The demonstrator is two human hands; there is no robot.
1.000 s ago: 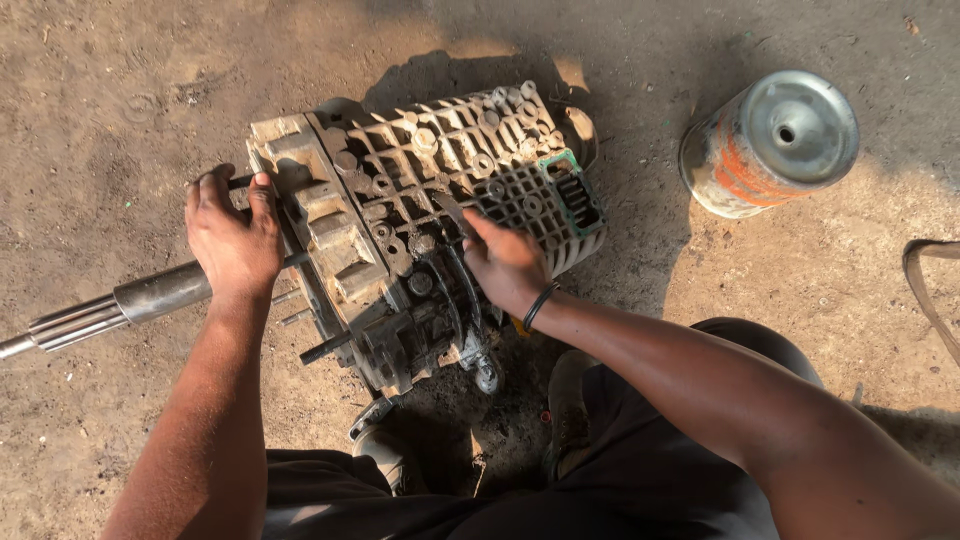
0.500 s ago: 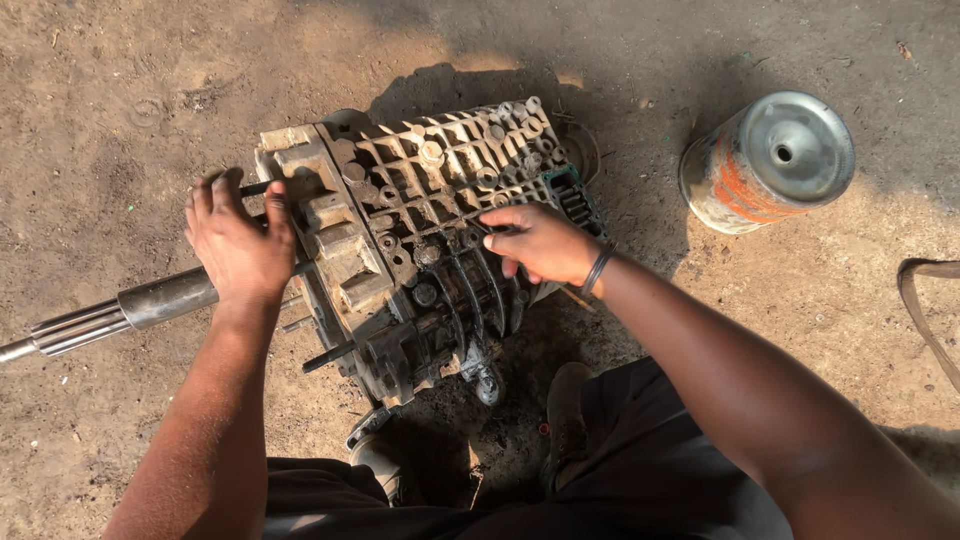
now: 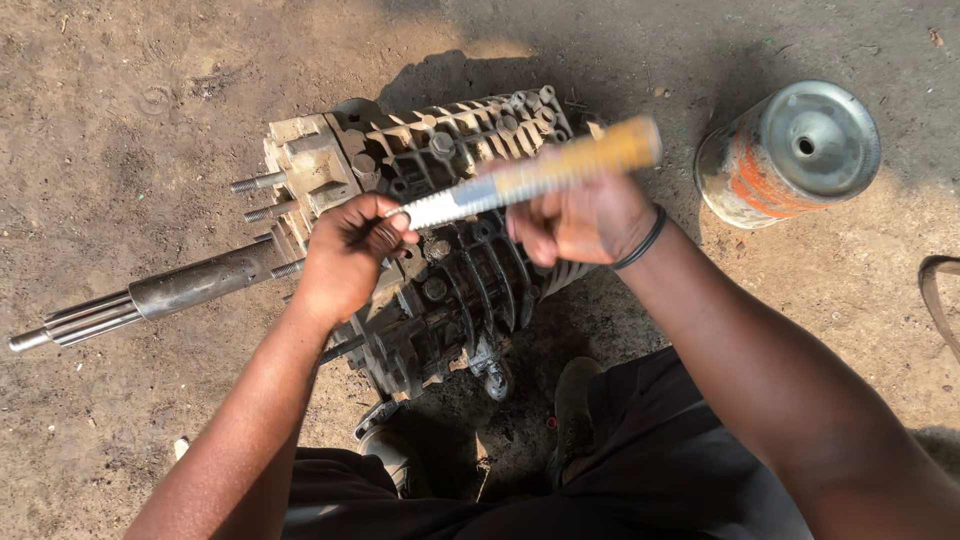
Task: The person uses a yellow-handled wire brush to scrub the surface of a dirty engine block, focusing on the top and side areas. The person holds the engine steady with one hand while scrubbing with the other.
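A grimy ribbed metal gearbox casing [image 3: 450, 170] lies on the dirt, with a steel shaft [image 3: 150, 297] sticking out to the left. Above it my right hand [image 3: 580, 215] grips a long tool with a yellow handle [image 3: 590, 155] and a pale metal shank [image 3: 450, 203]. My left hand [image 3: 350, 255] pinches the shank's tip between thumb and fingers. The tool is blurred. A black band [image 3: 645, 240] circles my right wrist.
A metal can [image 3: 790, 150] with an orange band lies on its side at the upper right. A dark strap or hose [image 3: 940, 300] curves in at the right edge. My dark trousers [image 3: 600, 480] and shoes [image 3: 575, 395] fill the bottom.
Both hands have left the casing. My right hand has lifted a yellow-handled tool above it, and my left hand has moved right to take hold of the tool's tip.
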